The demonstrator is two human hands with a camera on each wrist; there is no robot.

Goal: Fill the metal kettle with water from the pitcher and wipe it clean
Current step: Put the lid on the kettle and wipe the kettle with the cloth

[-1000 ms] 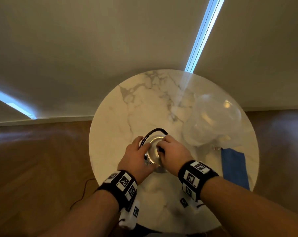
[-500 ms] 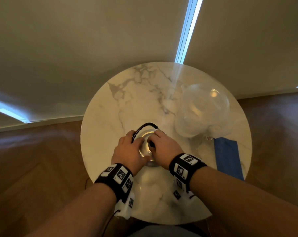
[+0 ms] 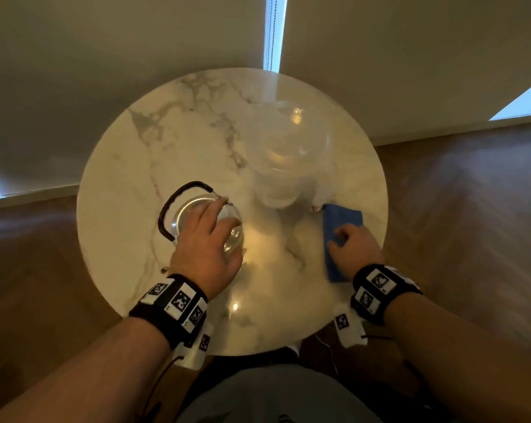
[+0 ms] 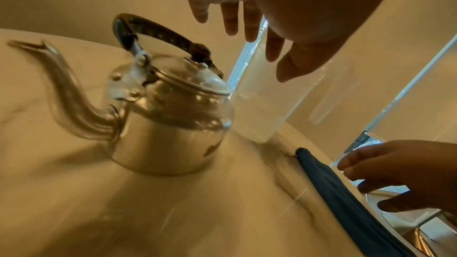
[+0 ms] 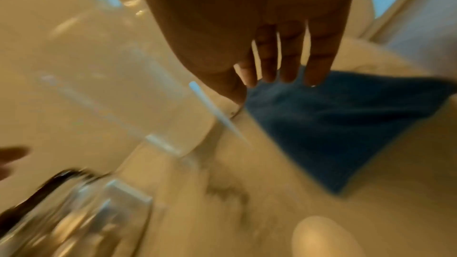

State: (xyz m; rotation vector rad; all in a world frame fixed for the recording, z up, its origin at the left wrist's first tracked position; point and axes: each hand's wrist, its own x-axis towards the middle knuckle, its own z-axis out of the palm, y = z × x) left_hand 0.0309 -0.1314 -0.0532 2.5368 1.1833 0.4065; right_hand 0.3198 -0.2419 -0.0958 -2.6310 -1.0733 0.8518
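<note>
Right hand point(image 3: 354, 250) now over cloth point(image 3: 342, 236)

My left hand point(image 3: 207, 244) is over the kettle point(image 3: 197, 215), fingers spread and relaxed; contact with the lid cannot be told. Kettle upright on the round marble table point(image 3: 130, 166), black handle point(image 3: 178, 196) arching on its left and far side. My right hand point(image 3: 354, 248) rests on the near end of the blue cloth point(image 3: 342, 219), fingers bent onto it. Clear pitcher point(image 3: 285, 166) stands beyond, between kettle and cloth, just beside the cloth's far corner. Marker bands point(image 3: 174, 303) on both wrists.
</note>
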